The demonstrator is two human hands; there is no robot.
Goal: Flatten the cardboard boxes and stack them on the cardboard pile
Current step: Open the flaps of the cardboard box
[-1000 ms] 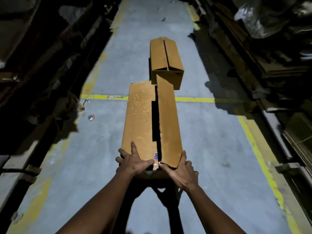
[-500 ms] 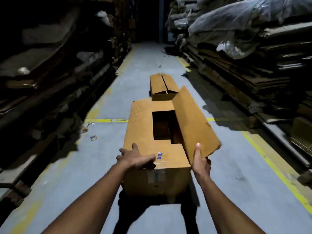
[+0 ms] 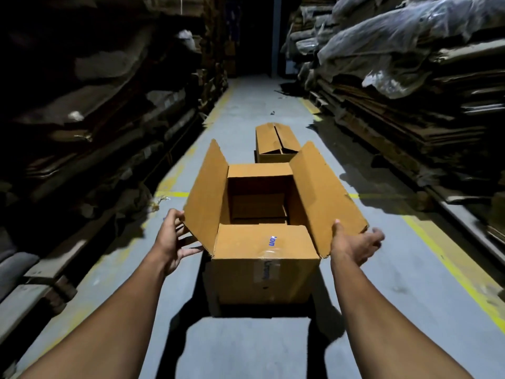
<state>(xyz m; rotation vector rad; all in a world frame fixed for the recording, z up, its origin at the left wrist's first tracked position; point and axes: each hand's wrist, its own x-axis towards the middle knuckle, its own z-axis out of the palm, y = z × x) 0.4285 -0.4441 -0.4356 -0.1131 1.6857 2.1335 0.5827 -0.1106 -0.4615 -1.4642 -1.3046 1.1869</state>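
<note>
Presently, left to right. Dark stacked flattened cardboard sheets (image 3: 114, 110) fill the left edge, too dim to count. Left hand (image 3: 170, 243), lower left of centre: thumb over the near edge of the raised left cardboard flap (image 3: 206, 192), fingers loosely spread under it. Tall brown corrugated cardboard box (image 3: 265, 266), centre frame on the grey concrete floor (image 3: 246, 99): both long flaps up, short flaps down, still square, not flattened. Smaller brown box (image 3: 276, 142), behind it, flaps shut, untouched. Right hand (image 3: 352, 244): thumb on the right flap (image 3: 325, 198), fingers extended beneath. Plastic-draped cardboard pile (image 3: 410, 86), right edge. Nothing stacked yet. Box bottom hidden.
</note>
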